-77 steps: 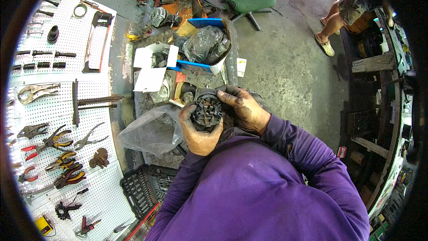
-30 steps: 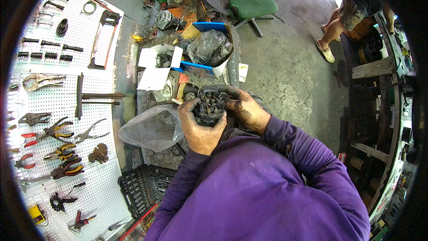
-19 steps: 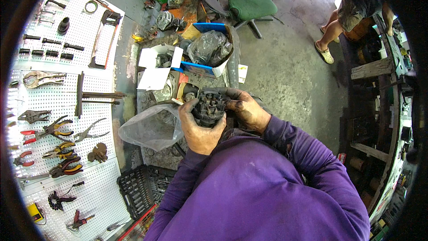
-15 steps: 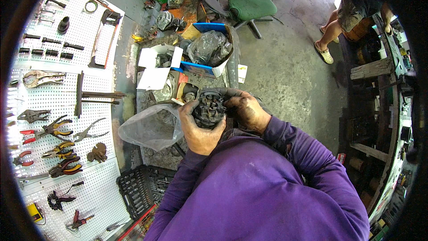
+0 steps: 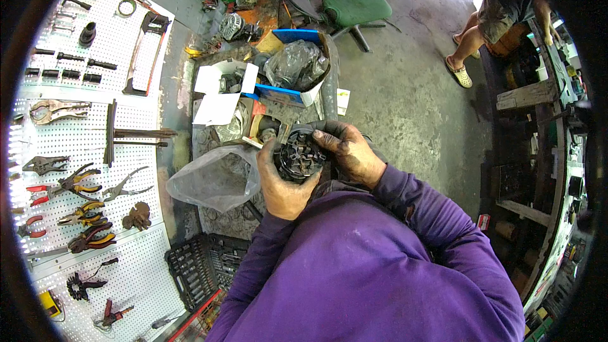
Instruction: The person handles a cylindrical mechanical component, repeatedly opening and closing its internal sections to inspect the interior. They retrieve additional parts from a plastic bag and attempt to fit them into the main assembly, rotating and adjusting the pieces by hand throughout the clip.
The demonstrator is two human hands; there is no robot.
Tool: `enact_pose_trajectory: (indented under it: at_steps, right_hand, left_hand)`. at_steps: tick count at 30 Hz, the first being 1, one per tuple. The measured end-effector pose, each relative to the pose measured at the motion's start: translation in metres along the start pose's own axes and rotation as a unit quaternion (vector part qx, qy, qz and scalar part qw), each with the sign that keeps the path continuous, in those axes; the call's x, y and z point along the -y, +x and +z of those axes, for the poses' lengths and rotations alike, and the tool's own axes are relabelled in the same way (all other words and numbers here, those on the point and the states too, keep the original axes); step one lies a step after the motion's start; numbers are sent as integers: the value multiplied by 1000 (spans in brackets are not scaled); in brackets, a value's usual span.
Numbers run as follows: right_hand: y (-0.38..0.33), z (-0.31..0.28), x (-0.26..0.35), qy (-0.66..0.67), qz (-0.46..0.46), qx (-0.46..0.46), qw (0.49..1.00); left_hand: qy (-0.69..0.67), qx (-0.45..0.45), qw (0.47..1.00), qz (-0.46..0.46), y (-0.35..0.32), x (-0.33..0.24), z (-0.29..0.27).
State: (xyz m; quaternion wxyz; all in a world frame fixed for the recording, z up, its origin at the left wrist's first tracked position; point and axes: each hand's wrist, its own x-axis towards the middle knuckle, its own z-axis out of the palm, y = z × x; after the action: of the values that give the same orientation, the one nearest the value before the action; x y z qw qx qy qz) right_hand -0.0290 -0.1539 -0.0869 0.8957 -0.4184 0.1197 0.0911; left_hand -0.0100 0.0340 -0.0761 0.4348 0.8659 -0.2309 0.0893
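Note:
Between my hands, in front of my chest, is a round black motor part (image 5: 300, 156) with small metal pieces set inside its rim. My left hand (image 5: 284, 185) wraps its left and lower side, thumb along the bottom edge. From the upper right my right hand (image 5: 352, 154) grips the rim, its thumb lying over the upper right edge and fingers behind. Both hands are smudged with dark grime. Just left of my left hand a clear plastic bag (image 5: 212, 183) lies open on the bench. Beyond the part sits a small cylindrical piece (image 5: 268, 132) next to a carton.
An open white box (image 5: 218, 92) and a blue-edged carton (image 5: 282, 96) with bagged parts stand on the bench. A pegboard (image 5: 136, 183) with pliers is at left, a socket set (image 5: 190, 266) below. Right are a green chair (image 5: 358, 3), a standing person (image 5: 472, 57) and a shelf (image 5: 525, 98).
The round part has turned so its inner face shows rounder. My right thumb has come up onto its upper right rim. My left hand keeps its hold.

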Motion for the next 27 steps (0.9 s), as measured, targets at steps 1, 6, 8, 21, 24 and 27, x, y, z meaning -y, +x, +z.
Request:
enact_pose_trajectory:
  at_steps: [1, 6, 8, 21, 24, 27]
  right_hand:
    - [1, -1, -1, 1, -1, -3, 1000]
    - [1, -2, -3, 4, 2, -10, 1000]
    - [0, -1, -1, 10, 5, -11, 1000]
    - [0, -1, -1, 6, 4, -26, 1000]
    - [4, -3, -6, -7, 0, -33, 999]
    - [6, -7, -11, -44, -18, -30, 998]
  left_hand:
    - [-9, 3, 1000, -7, 1, -1, 0]
    - [-21, 9, 999, -25, 3, -5, -3]
    - [-28, 8, 999, -27, 5, -5, -3]
    - [-23, 11, 999, -25, 5, -6, -2]
    - [-38, 13, 998, -41, 4, -5, -1]
    - [-57, 16, 997, -52, 3, -5, -1]
